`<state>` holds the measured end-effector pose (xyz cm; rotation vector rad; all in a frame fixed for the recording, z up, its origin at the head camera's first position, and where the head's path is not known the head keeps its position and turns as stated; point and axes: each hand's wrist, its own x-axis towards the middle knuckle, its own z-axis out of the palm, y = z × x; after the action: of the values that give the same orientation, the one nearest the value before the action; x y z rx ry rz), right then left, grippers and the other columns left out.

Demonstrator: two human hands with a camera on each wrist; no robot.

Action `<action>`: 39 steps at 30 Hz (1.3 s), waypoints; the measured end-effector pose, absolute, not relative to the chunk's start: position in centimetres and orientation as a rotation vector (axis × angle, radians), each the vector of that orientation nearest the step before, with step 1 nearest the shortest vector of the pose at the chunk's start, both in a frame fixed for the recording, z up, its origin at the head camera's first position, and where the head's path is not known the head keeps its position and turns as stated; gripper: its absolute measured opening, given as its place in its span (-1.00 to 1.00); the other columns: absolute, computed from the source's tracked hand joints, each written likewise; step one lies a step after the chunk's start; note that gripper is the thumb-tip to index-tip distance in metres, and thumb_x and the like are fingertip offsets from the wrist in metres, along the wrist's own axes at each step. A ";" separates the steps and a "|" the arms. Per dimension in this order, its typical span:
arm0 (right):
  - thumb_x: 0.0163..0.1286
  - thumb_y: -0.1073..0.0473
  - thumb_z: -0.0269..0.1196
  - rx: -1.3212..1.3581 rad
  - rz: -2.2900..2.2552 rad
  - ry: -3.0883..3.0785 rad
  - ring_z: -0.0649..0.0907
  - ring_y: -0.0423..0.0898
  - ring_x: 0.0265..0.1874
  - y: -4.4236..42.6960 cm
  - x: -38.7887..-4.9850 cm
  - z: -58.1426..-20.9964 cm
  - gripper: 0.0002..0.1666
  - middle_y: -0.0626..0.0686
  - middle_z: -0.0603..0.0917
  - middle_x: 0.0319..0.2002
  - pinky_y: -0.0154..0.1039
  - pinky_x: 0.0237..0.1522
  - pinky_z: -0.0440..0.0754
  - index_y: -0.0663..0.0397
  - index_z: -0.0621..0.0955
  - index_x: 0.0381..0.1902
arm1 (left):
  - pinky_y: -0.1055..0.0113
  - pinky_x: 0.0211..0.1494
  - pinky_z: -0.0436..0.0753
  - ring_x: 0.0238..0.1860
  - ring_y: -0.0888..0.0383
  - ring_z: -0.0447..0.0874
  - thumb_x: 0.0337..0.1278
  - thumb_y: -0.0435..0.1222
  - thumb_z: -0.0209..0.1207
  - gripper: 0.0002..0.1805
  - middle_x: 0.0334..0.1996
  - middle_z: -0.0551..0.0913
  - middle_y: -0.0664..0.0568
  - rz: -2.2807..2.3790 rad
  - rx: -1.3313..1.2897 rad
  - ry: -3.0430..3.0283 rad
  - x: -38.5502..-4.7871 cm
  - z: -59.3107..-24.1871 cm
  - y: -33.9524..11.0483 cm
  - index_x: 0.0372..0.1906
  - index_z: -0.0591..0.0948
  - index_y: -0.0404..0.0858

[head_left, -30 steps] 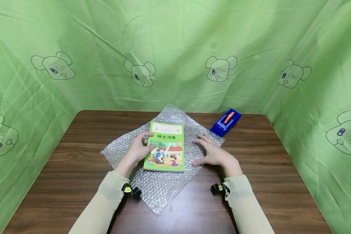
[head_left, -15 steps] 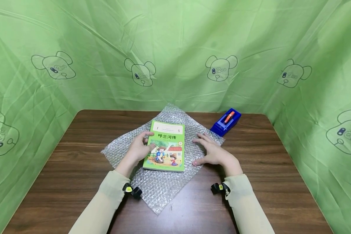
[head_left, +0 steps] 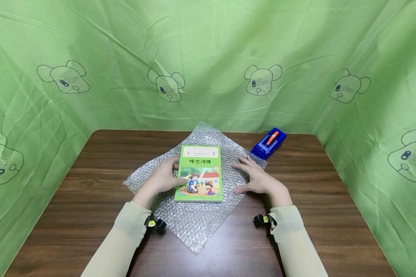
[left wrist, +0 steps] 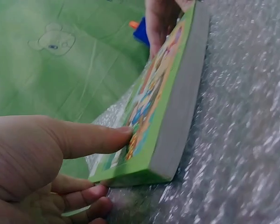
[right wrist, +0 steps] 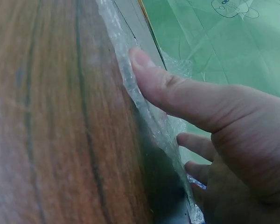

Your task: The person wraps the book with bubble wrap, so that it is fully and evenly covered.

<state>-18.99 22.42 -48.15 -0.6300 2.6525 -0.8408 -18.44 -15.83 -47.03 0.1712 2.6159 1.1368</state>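
A green paperback book (head_left: 199,173) with a picture cover lies face up on a sheet of bubble wrap (head_left: 190,225). The left hand (head_left: 162,177) holds the book's left side. Its thumb (left wrist: 102,139) presses on the cover while the other fingers touch the spine, as the left wrist view shows. On the sheet's right part rests the right hand (head_left: 260,180), fingers spread and apart from the book. In the right wrist view that hand's thumb (right wrist: 154,77) lies along the edge of the bubble wrap (right wrist: 151,121).
A blue tape dispenser (head_left: 268,144) with an orange roll stands at the back right, against the wrap's right corner. The brown wooden table (head_left: 319,184) is enclosed by green cloth (head_left: 208,46) at the back and both sides.
The book has shifted slightly right and turned straighter, with the left hand on it. The bubble wrap's near corner has swung right. The right hand has moved slightly right.
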 end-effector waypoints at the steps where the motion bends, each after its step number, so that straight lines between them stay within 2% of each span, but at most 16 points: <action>1: 0.13 -0.15 0.71 -0.627 -0.847 2.649 -0.20 0.34 0.75 22.5 -19.0 -48.2 0.19 0.15 0.02 0.79 0.54 0.62 -0.18 -0.10 0.44 0.66 | -0.04 0.14 0.67 0.03 -0.08 0.62 0.15 -0.15 0.61 0.03 0.27 0.55 -0.23 1.121 0.207 2.615 -18.5 -47.2 -15.9 0.63 0.34 -0.36; 5: 0.13 -0.16 0.70 -0.630 -0.856 2.653 -0.19 0.34 0.74 22.5 -19.1 -48.4 0.18 0.16 0.02 0.79 0.53 0.62 -0.19 -0.10 0.45 0.65 | -0.22 0.45 0.50 0.26 -0.18 0.50 0.12 -0.22 0.62 0.07 0.32 0.48 -0.24 1.134 0.269 2.595 -18.5 -47.8 -16.2 0.65 0.30 -0.40; 9: 0.13 -0.15 0.70 -0.628 -0.867 2.650 -0.20 0.34 0.75 22.6 -19.2 -48.6 0.17 0.15 0.02 0.79 0.52 0.63 -0.20 -0.10 0.45 0.65 | -0.31 0.58 0.35 0.39 -0.24 0.39 0.15 -0.26 0.61 0.07 0.35 0.42 -0.27 1.157 0.301 2.560 -18.6 -48.0 -16.4 0.66 0.26 -0.41; 16: 0.15 -0.14 0.70 -0.623 -0.877 2.650 -0.20 0.36 0.74 22.6 -19.1 -48.7 0.16 0.17 0.01 0.79 0.54 0.62 -0.20 -0.08 0.46 0.65 | -0.27 0.61 0.32 0.43 -0.20 0.34 0.20 -0.28 0.58 0.11 0.39 0.39 -0.23 1.144 0.323 2.546 -18.6 -48.1 -16.7 0.72 0.19 -0.34; 25: 0.17 -0.11 0.69 -0.629 -0.865 2.653 -0.19 0.37 0.74 22.3 -19.0 -48.4 0.12 0.20 0.02 0.78 0.54 0.62 -0.21 -0.07 0.47 0.63 | -0.29 0.64 0.27 0.50 -0.23 0.32 0.19 -0.28 0.58 0.14 0.45 0.37 -0.25 1.119 0.322 2.560 -18.5 -48.1 -16.8 0.73 0.14 -0.35; 27: 0.19 -0.07 0.68 -0.645 -0.844 2.663 -0.13 0.42 0.73 22.1 -18.8 -48.0 0.05 0.25 0.06 0.76 0.54 0.62 -0.18 -0.05 0.51 0.59 | -0.30 0.63 0.29 0.49 -0.24 0.33 0.20 -0.28 0.58 0.13 0.44 0.37 -0.26 1.117 0.326 2.561 -18.5 -48.1 -16.7 0.73 0.15 -0.35; 31: 0.24 0.11 0.64 -0.727 -0.779 2.675 0.14 0.43 0.67 20.7 -17.9 -46.9 -0.23 0.33 0.30 0.66 0.47 0.64 0.04 0.02 0.65 0.39 | -0.31 0.60 0.33 0.46 -0.25 0.36 0.21 -0.26 0.57 0.10 0.42 0.38 -0.28 1.098 0.333 2.570 -18.5 -48.1 -16.7 0.72 0.17 -0.36; 33: 0.25 0.14 0.61 -0.782 -0.761 2.648 0.23 0.43 0.64 19.8 -17.3 -46.3 -0.30 0.34 0.37 0.61 0.45 0.63 0.12 0.07 0.67 0.34 | -0.32 0.60 0.34 0.46 -0.26 0.37 0.21 -0.23 0.57 0.11 0.42 0.39 -0.28 1.077 0.336 2.582 -18.5 -48.0 -16.6 0.71 0.17 -0.37; 36: 0.26 0.06 0.60 -0.816 -0.753 2.563 0.17 0.40 0.67 18.7 -16.1 -45.7 -0.20 0.33 0.31 0.65 0.41 0.65 0.09 0.14 0.60 0.41 | -0.30 0.61 0.33 0.47 -0.25 0.38 0.19 -0.19 0.57 0.13 0.42 0.40 -0.27 1.071 0.323 2.584 -18.5 -47.9 -16.6 0.71 0.16 -0.40; 39: 0.24 -0.05 0.63 -0.790 -0.760 2.502 0.02 0.38 0.72 18.1 -15.2 -45.4 -0.01 0.32 0.18 0.71 0.35 0.69 -0.03 0.23 0.49 0.50 | -0.29 0.61 0.34 0.46 -0.24 0.39 0.16 -0.17 0.58 0.16 0.41 0.42 -0.26 1.083 0.311 2.579 -18.5 -47.8 -16.5 0.71 0.16 -0.40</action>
<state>-15.18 18.15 -45.41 -0.7904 2.5022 -0.7601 -18.49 -16.48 -47.81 0.3115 2.5785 1.0832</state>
